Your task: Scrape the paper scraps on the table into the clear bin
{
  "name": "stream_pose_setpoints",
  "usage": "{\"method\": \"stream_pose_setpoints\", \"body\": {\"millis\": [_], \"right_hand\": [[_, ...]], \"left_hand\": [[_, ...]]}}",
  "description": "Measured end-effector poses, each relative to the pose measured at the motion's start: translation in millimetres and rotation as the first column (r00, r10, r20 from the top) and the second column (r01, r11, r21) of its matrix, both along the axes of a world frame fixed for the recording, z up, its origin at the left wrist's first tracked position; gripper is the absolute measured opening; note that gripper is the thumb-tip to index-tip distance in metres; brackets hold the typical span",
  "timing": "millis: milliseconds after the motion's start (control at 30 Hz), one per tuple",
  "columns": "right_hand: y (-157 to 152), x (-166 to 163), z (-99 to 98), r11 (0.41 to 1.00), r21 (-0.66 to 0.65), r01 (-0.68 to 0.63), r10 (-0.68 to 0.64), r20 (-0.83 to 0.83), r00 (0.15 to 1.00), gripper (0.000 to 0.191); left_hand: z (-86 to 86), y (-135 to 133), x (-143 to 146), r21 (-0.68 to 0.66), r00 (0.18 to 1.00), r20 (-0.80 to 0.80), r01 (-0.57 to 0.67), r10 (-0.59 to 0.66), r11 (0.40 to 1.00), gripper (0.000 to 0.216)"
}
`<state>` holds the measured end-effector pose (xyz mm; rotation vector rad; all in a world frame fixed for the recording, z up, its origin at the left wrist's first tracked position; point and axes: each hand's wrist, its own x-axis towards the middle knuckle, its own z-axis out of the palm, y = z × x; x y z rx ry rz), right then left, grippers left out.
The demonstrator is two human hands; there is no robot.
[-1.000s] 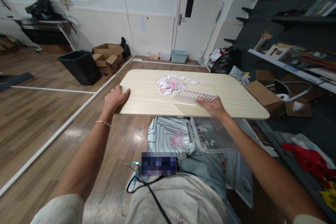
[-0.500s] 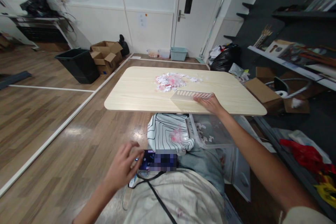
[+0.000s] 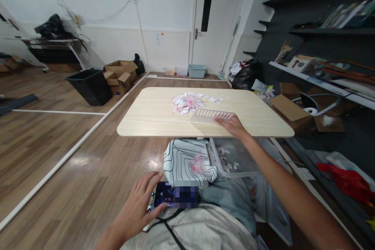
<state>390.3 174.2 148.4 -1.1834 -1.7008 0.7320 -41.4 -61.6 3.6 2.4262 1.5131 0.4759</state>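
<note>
My right hand (image 3: 233,125) rests flat, fingers stretched out, on a clear slotted plastic tray (image 3: 211,116) lying on a light wooden table (image 3: 152,117). Just beyond the tray lies a heap of white and pink paper scraps (image 3: 189,102). My left hand (image 3: 140,205) is down near my chest, fingers spread, with its thumb touching a phone (image 3: 166,194) that hangs at my front on a black cord. A black-and-white patterned cushion (image 3: 187,160) sits on my lap below the table edge.
A clear bin (image 3: 234,156) with paper scraps stands under the table at the right. A black crate (image 3: 89,80) and open cardboard boxes (image 3: 120,70) stand on the wooden floor at the left. Shelves (image 3: 322,74) and boxes line the right wall. A door (image 3: 211,19) is behind.
My left hand left the table's left edge and dropped to the phone at my chest. My right hand stayed on the tray. The view tilted up slightly.
</note>
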Motion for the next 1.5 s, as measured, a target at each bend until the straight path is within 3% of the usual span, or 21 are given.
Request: {"method": "stream_pose_setpoints", "body": {"millis": [167,367,500,633,833,967,1100,1267,1400,1500], "right_hand": [[4.7,1.8,-8.9,0.989,-0.042,0.14,-0.145,-0.15,0.978,0.068],[10.7,5.3,-17.2,0.967,-0.034,0.251,-0.25,-0.294,0.923,0.075],[15.5,9.8,-22.3,0.94,0.042,0.338,-0.309,-0.311,0.899,0.072],[16.3,10.4,-24.7,0.947,0.062,0.314,-0.284,-0.292,0.913,0.069],[13.6,5.6,-21.9,0.966,-0.013,0.26,-0.253,-0.273,0.928,0.073],[12.4,2.4,-17.3,0.974,-0.026,0.227,-0.226,-0.259,0.939,0.068],[13.0,-0.3,-15.5,0.974,-0.028,0.226,-0.225,-0.255,0.94,0.068],[14.3,-2.2,-16.4,0.968,0.003,0.249,-0.236,-0.314,0.92,0.08],[13.6,-3.0,-16.2,0.972,-0.037,0.234,-0.229,-0.392,0.891,0.081],[11.8,-3.2,-15.1,0.977,-0.105,0.185,-0.213,-0.479,0.851,0.083]], "left_hand": [[11.6,15.0,8.5,-0.292,0.988,-0.133,0.034,-0.076,0.956,0.114],[20.3,19.6,26.1,-0.382,0.978,-0.187,0.009,-0.087,0.924,0.106],[25.4,24.3,29.2,-0.431,0.968,-0.222,0.008,-0.115,0.902,0.107],[23.2,31.0,28.8,-0.405,0.963,-0.211,0.069,-0.167,0.912,0.098],[8.8,34.1,25.7,-0.307,0.961,-0.192,0.135,-0.2,0.942,0.091],[11.4,33.0,22.3,-0.257,0.961,-0.179,0.159,-0.209,0.953,0.079],[17.3,34.3,16.7,-0.272,0.981,-0.097,0.137,-0.169,0.953,0.07],[11.0,40.9,11.0,-0.298,0.983,-0.087,0.128,-0.16,0.946,0.071],[2.5,43.4,8.2,-0.222,0.976,-0.084,0.176,-0.199,0.959,0.068],[-6.6,37.8,4.3,-0.088,0.971,-0.073,0.221,-0.227,0.971,0.066]]}}
